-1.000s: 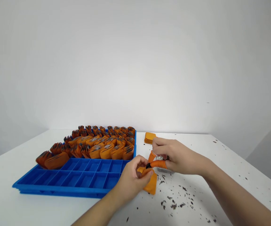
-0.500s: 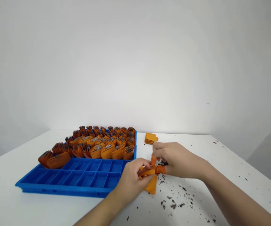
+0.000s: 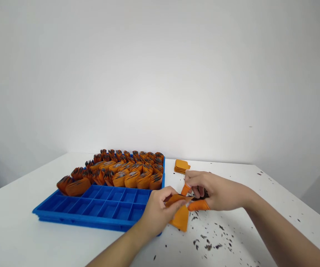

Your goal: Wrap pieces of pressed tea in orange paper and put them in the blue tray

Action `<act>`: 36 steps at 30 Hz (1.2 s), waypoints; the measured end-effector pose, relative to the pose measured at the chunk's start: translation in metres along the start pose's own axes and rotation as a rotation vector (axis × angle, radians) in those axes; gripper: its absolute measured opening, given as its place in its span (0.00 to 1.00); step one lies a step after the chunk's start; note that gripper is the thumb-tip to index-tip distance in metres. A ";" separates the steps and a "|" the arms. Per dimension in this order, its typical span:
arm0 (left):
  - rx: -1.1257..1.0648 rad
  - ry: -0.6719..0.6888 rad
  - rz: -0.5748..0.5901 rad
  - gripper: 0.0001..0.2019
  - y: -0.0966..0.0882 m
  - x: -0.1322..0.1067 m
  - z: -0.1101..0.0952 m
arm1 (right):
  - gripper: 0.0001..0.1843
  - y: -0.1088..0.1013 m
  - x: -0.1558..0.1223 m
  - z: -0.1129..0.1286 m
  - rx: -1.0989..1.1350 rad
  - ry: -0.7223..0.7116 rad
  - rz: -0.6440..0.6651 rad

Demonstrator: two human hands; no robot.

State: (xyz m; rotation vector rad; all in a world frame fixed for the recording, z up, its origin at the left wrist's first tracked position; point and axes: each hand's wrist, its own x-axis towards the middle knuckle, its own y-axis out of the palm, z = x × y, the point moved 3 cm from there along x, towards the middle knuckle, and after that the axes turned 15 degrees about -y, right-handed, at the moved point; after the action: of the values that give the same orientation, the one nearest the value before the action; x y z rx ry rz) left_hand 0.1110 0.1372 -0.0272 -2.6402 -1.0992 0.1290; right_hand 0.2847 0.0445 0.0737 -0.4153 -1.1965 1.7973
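Observation:
My left hand (image 3: 158, 212) is closed on a folded orange pouch (image 3: 180, 215) held just above the white table (image 3: 15, 237), beside the right end of a blue compartment tray (image 3: 101, 209). My right hand (image 3: 215, 193) wears orange finger cots on thumb and forefinger and pinches small dark bits at the pouch's open top. The tray's far rows hold several filled orange pouches (image 3: 126, 170); its near rows hold none.
A small stack of flat orange pouches (image 3: 181, 166) lies behind my hands. Dark loose flakes (image 3: 210, 243) are scattered over the table to the right of the tray. A plain white wall rises behind the table.
The view has shifted, so the tray and hands sit further right in the picture. My right hand moved slightly right and down, its thumb now at the pouch's opening.

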 end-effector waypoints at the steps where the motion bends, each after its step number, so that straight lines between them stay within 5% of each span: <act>1: -0.016 -0.004 0.006 0.12 0.001 0.000 0.001 | 0.10 0.001 0.000 -0.001 -0.015 -0.001 -0.003; 10: 0.305 0.409 -0.196 0.07 -0.010 -0.010 -0.019 | 0.04 0.011 0.005 0.006 -0.391 -0.003 -0.009; 17: 0.273 0.391 -0.151 0.04 -0.015 -0.008 -0.018 | 0.03 0.016 0.007 0.012 -0.480 0.001 -0.051; 21: 0.293 0.336 -0.310 0.11 -0.036 -0.010 -0.027 | 0.09 0.004 0.000 0.011 -0.415 0.009 -0.105; 26: 0.251 0.138 -0.441 0.16 -0.105 -0.038 -0.026 | 0.13 -0.014 -0.014 0.013 -0.401 0.065 -0.102; 32: 0.271 -0.200 -0.639 0.23 -0.225 -0.074 0.013 | 0.14 -0.024 -0.022 0.016 -0.391 0.083 -0.113; 36: 0.327 -0.309 -0.728 0.28 -0.270 -0.078 0.035 | 0.15 -0.024 -0.025 0.018 -0.381 0.079 -0.132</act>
State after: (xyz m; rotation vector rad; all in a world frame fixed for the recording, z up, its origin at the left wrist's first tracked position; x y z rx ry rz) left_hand -0.1351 0.2717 0.0150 -1.8385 -1.8765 0.5191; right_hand 0.2976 0.0167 0.0981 -0.6040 -1.4777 1.4264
